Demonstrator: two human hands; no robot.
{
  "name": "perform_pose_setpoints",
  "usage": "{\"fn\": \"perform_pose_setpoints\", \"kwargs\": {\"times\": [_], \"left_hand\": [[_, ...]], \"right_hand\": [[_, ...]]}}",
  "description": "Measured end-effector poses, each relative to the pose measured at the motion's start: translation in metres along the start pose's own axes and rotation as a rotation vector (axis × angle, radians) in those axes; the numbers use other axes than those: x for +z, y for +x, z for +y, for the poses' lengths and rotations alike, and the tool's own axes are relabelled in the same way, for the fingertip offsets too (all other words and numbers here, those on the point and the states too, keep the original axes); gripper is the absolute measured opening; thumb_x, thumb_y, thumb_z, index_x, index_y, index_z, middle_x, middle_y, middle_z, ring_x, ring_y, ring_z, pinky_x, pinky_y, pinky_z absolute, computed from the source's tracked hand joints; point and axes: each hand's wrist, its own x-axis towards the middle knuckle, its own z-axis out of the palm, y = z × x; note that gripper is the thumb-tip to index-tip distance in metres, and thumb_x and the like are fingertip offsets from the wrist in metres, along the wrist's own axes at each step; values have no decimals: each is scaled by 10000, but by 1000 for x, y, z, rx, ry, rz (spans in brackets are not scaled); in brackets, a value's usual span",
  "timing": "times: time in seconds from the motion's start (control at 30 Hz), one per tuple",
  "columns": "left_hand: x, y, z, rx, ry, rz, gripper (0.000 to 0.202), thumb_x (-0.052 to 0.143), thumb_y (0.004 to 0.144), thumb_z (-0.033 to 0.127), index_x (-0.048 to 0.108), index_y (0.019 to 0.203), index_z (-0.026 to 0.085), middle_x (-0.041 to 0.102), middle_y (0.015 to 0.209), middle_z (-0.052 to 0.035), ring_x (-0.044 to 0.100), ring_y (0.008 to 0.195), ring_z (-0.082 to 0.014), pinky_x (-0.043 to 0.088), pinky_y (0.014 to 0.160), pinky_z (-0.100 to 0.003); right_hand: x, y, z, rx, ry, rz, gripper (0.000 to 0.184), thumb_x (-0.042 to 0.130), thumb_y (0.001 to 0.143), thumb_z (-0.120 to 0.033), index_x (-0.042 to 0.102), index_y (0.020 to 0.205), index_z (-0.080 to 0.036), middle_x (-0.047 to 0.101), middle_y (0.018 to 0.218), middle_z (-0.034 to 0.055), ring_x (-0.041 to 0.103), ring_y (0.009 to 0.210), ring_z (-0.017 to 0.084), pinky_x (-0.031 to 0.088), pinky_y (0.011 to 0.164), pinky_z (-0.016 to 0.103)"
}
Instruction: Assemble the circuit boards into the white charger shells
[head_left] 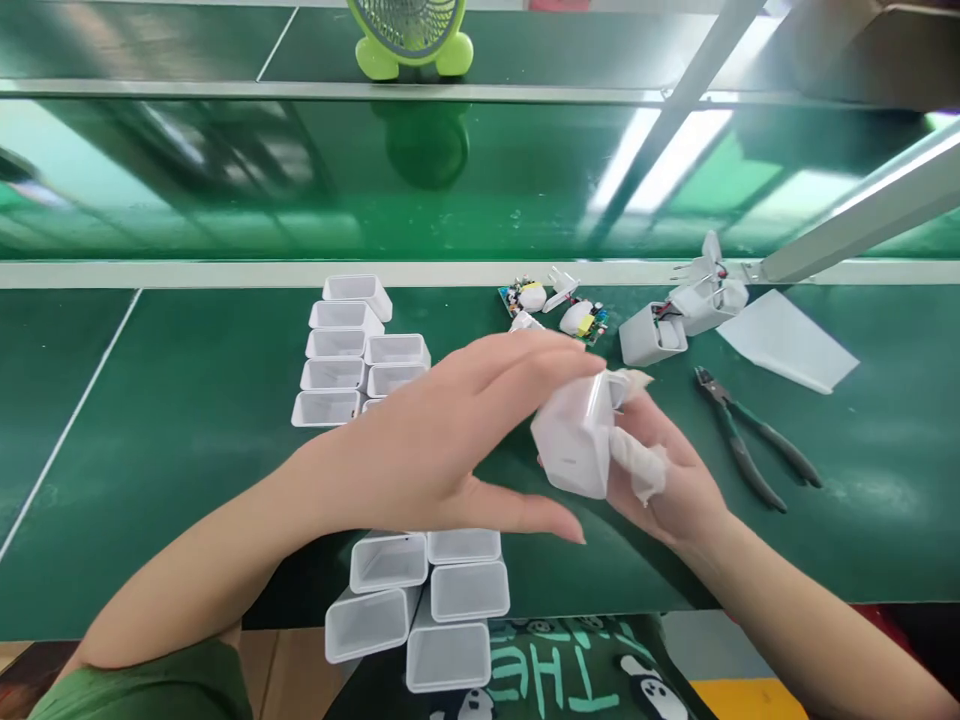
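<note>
A white plastic charger shell (574, 440) sits between both hands above the green table (150, 400). My left hand (450, 440) reaches across from the left, its fingers stretched over the shell's top and its thumb below. My right hand (664, 480) grips the shell from the right, with white tape wrapped round the thumb. Several empty white shells (352, 350) lie in rows beyond my left hand, and more shells (424, 600) are stacked at the near table edge.
Black pliers (750, 440) lie to the right. Small circuit boards and plug parts (555, 305) sit behind the hands, beside opened shells (675, 320) and a white sheet (787, 340). A green fan (411, 40) stands at the back on a glossy conveyor belt (225, 180).
</note>
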Motion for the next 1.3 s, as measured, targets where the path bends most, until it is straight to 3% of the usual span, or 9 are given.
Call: {"fn": "perform_pose_setpoints", "kwargs": {"times": [0.13,0.33,0.6,0.7,0.77,0.87,0.93,1.1,1.3], "left_hand": [[9,1,-3,-19,135,0,612,663,964,339,353,1482,235,560,1452,-118,520,1364,-265,486,1134,-439],[13,2,-6,-25,167,28,599,660,967,360,373,1470,205,594,1416,-115,539,1338,-242,491,1119,-405],[13,2,-6,-65,176,13,574,634,981,366,385,1472,204,600,1417,-117,551,1332,-251,502,1093,-403],[8,2,-6,-76,176,-17,564,642,972,400,417,1451,205,610,1407,-113,562,1318,-261,498,1088,-414],[4,1,-6,-114,187,-30,621,658,949,472,414,1457,212,597,1426,-119,563,1318,-283,497,1083,-438],[5,0,-8,-201,202,-45,806,689,883,593,338,1513,232,545,1488,-135,558,1332,-320,502,1063,-467],[11,-1,-10,-214,211,-80,864,710,856,613,319,1523,228,544,1486,-148,582,1301,-331,514,1032,-467],[20,-1,-9,-277,189,-159,527,637,945,438,462,1382,202,681,1250,-105,690,1024,-250,556,786,-350],[6,2,-7,-368,29,-172,375,687,836,315,528,1172,266,696,1014,15,642,746,-145,489,604,-249]], "right_hand": [[-3,2,3,262,295,48,417,672,891,-422,538,1262,-287,690,1035,46,718,844,178,641,729,323],[-2,3,8,332,472,86,430,763,807,-369,619,1192,-244,707,974,39,715,772,139,645,726,261],[-2,5,9,329,403,33,463,710,836,-420,571,1241,-243,691,973,43,693,771,138,632,746,269],[-2,4,7,200,166,30,373,605,929,-440,523,1249,-268,689,1019,60,698,794,160,628,700,299],[-4,1,7,-26,-180,58,298,548,974,-347,495,1262,-290,676,1096,77,697,896,184,625,751,340],[-10,-5,12,-389,-764,87,448,596,909,-164,486,1327,-281,659,1198,123,664,1107,248,590,924,447],[-13,-8,16,-488,-977,79,578,638,850,-116,472,1384,-263,674,1210,150,663,1148,290,574,956,499],[-12,-8,21,-518,-1062,49,614,647,837,-111,469,1406,-255,725,1137,133,709,1063,279,594,896,475],[-8,-8,14,-542,-996,115,624,678,808,-124,495,1389,-258,739,1117,127,718,940,257,588,840,475]]}}
